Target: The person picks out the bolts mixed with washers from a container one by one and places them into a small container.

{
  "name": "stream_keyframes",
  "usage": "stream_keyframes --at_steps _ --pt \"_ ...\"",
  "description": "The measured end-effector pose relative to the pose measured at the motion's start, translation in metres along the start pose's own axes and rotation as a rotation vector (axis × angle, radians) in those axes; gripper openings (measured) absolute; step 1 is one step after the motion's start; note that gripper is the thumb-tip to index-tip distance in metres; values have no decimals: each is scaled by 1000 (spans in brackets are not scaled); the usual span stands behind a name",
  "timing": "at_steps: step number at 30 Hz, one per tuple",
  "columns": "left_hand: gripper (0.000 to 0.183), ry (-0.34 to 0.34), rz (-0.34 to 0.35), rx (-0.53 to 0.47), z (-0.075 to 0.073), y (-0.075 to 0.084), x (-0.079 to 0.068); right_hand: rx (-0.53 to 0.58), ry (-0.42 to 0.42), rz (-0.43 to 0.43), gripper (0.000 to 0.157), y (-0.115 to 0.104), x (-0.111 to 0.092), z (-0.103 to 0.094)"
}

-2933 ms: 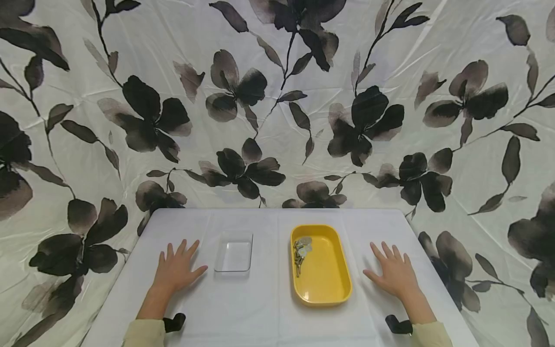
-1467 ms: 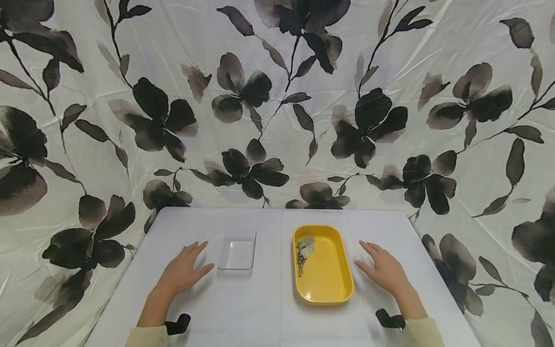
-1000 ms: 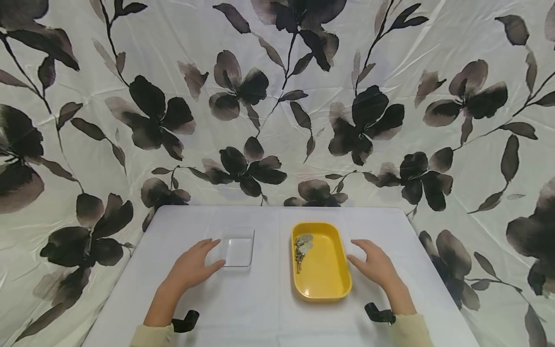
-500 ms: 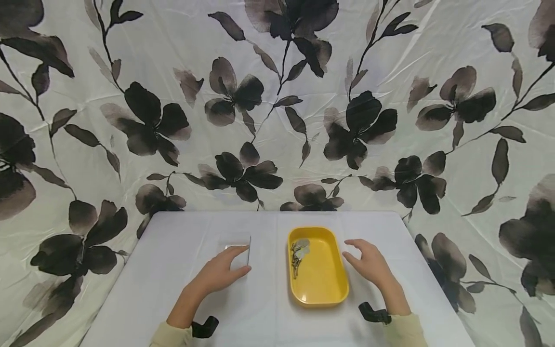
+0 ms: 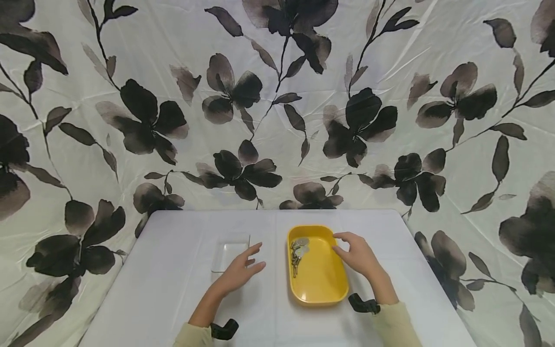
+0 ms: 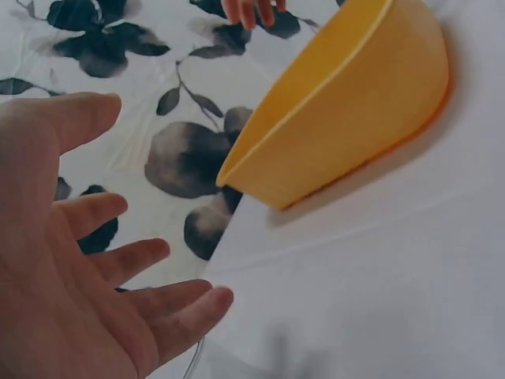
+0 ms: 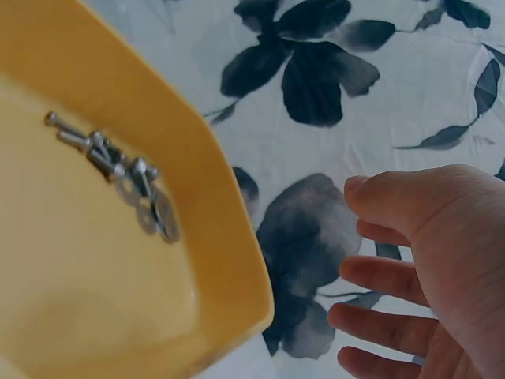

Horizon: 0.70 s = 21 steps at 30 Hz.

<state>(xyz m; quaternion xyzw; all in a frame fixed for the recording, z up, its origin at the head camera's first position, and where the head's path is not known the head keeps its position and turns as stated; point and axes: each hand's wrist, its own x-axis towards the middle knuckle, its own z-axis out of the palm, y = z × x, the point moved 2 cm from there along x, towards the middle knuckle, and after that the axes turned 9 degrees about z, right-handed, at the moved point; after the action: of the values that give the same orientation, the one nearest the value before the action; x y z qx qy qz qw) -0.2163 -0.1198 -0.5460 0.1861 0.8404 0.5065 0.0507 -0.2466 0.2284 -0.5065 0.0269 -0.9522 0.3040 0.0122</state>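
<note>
A yellow tray (image 5: 321,284) stands right of the table's middle. Several metal bolts (image 5: 296,258) and washers (image 7: 163,215) lie in a small pile along its left inner side. My right hand (image 5: 357,253) is at the tray's right rim, fingertips overlapping the rim in the head view, fingers relaxed and apart. My left hand (image 5: 238,271) hovers between the clear plastic box (image 5: 225,250) and the tray, palm facing the tray, fingers spread with nothing in them. It partly hides the box's right side. In the left wrist view, the tray's outer wall (image 6: 355,118) rises ahead of the fingers.
A white cloth (image 5: 173,270) covers the table. Behind it hangs a pale curtain (image 5: 277,120) printed with dark flowers. A black wrist mount (image 5: 224,329) sits on the left forearm and another mount (image 5: 364,304) on the right.
My left hand has moved right, passing over the clear box toward the tray. The right hand has moved left to the tray's rim. Box and tray stay in place.
</note>
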Motion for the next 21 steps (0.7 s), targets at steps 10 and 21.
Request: stream_keyframes --at_steps 10,21 --pt "76 -28 -58 -137 23 2 10 73 -32 -24 37 -18 12 9" --pt "80 -11 -121 -368 56 -11 19 188 -95 -57 35 -23 30 32"
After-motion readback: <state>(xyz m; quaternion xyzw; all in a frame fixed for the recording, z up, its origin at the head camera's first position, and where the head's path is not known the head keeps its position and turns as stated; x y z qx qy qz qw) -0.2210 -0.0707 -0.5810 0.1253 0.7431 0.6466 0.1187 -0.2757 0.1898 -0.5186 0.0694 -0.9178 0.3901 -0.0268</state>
